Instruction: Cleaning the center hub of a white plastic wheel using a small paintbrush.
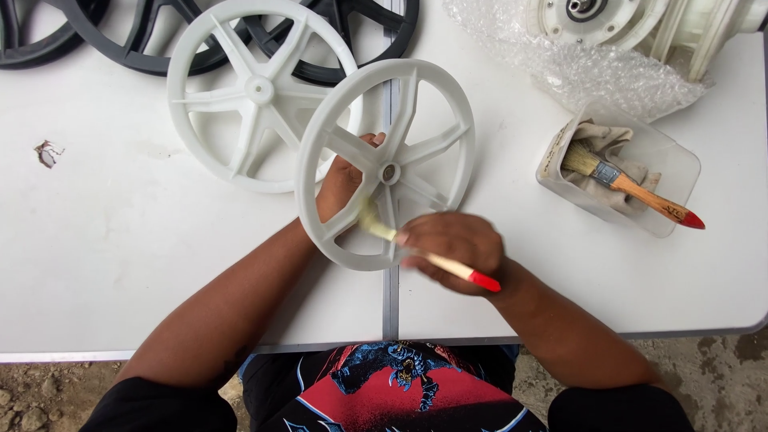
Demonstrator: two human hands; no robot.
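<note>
White wheel [386, 164], a spoked plastic disc with a small metal hub, is held tilted up over the seam where two white tables [120, 264] meet, just in front of the person. Nearest to the person, the right hand [454, 250] is curled around a paintbrush [432, 258] with a pale wooden handle and a red tip; the fingers pinch the handle partway along, and the blurred bristles rest against a lower spoke of the wheel, close to its rim. The left hand [342, 182] sits behind the wheel, fingers closed around a spoke near the hub and showing through the gaps, with the thumb tip peeking out beside the hub.

Just beyond, a second white wheel [252, 92] lies flat on the left table, its edge partly hidden by the held one. To the right, a clear plastic tub [668, 172] holds a crumpled cloth [604, 144] and a second brush [632, 188], whose red-tipped handle sticks out over the rim.

Farther back, black wheels [152, 44] lie overlapping along the far edge. At the far right, a sheet of bubble wrap [592, 76] lies under a large white plastic part [640, 20]. A small torn patch [48, 152] marks the left table's surface.
</note>
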